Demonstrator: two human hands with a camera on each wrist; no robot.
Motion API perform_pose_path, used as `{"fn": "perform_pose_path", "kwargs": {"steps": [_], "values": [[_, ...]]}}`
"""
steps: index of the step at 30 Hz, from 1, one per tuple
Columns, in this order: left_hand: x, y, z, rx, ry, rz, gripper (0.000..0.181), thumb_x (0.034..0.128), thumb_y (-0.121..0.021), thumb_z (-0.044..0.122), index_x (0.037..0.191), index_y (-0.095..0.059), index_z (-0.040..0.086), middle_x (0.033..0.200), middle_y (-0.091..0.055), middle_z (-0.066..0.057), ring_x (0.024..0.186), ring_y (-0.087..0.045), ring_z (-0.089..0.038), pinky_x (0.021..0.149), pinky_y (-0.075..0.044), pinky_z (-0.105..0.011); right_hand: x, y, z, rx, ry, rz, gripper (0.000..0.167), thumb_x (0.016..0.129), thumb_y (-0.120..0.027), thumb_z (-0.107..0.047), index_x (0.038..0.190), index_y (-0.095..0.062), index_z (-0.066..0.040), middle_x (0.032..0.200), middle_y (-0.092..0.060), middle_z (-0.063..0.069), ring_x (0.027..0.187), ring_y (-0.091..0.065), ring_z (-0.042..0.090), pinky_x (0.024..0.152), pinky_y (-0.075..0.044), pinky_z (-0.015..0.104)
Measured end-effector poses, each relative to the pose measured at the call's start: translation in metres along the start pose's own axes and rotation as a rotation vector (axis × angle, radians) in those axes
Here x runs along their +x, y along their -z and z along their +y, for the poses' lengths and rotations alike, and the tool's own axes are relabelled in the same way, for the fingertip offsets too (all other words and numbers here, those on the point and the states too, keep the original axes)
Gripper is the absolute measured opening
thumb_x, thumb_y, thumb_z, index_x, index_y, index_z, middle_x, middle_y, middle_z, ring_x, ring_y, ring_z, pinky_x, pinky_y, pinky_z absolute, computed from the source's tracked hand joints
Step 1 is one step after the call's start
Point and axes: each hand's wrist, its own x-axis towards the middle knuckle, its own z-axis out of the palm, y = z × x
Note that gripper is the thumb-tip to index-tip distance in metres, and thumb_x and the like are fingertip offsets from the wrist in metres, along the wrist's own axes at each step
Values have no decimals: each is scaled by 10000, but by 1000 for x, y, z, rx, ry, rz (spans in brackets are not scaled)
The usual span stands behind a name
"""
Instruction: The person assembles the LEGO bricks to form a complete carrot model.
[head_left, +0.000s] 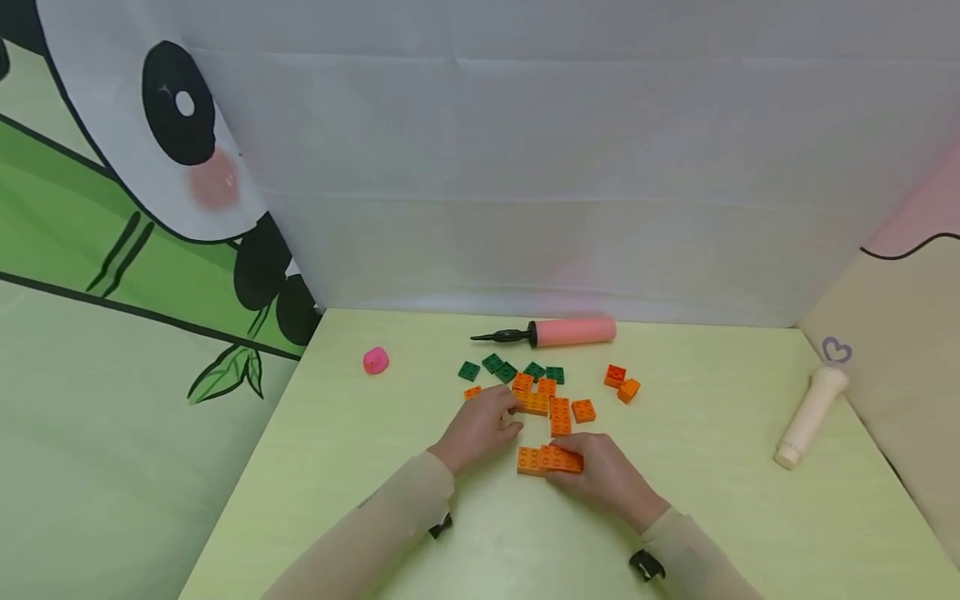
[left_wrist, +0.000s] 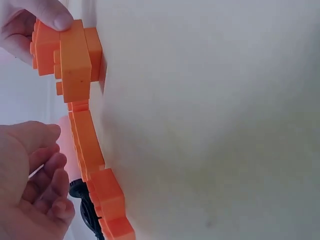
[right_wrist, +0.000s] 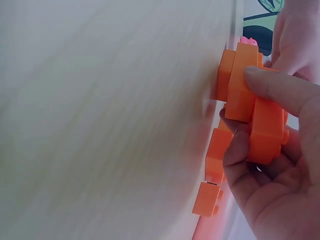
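Note:
My right hand grips a joined stack of orange toy building bricks, thumb on one side and fingers round the other. In the right wrist view the stack shows several bricks at different levels, studs facing away. My left hand is beside a group of loose orange bricks, fingertips near them. Its fingers hang loosely curled in the left wrist view, with nothing between the thumb and fingers. Between the hands lies a long orange brick, and a shorter orange brick is to its right.
Several green bricks lie behind the orange ones. A pink hand pump with a black nozzle lies at the back. Two orange bricks sit to the right, a pink toy to the left, and a cream cylinder at the right edge.

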Motion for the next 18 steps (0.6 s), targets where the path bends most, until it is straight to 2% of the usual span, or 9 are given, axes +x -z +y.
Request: {"fn": "perform_pose_path", "kwargs": {"steps": [4, 7, 11, 18], "values": [[16, -2, 3, 175, -20, 7, 332, 965, -784, 250, 1249, -725, 88, 1104, -624, -3, 1007, -550, -187, 931, -499, -326, -1, 1, -1, 2, -4, -9, 450, 854, -892, -294, 1223, -769, -68, 1169, -753, 53, 1062, -694, 216, 947, -557, 440], [26, -7, 2, 249, -20, 16, 403, 965, -784, 274, 1311, -707, 82, 1122, -597, -16, 1018, -514, -203, 939, -472, -327, -1, 2, -3, 8, -3, -11, 445, 853, -893, -282, 1221, -769, -64, 1165, -754, 49, 1056, -692, 211, 945, -558, 441], [33, -12, 0, 269, -16, 42, 381, 958, -790, 290, 1289, -735, 109, 1082, -574, -19, 965, -472, -207, 879, -439, -332, 0, 3, -3, 18, 8, -15, 440, 855, -892, -268, 1219, -768, -54, 1157, -755, 54, 1040, -688, 202, 939, -558, 440], [36, -19, -3, 273, 3, 56, 356, 955, -791, 350, 1249, -761, 151, 1043, -521, -6, 957, -410, -211, 839, -383, -341, -1, 4, -4, 13, 9, -11, 448, 850, -896, -280, 1215, -769, -54, 1158, -756, 62, 1054, -692, 214, 941, -558, 443]]}}
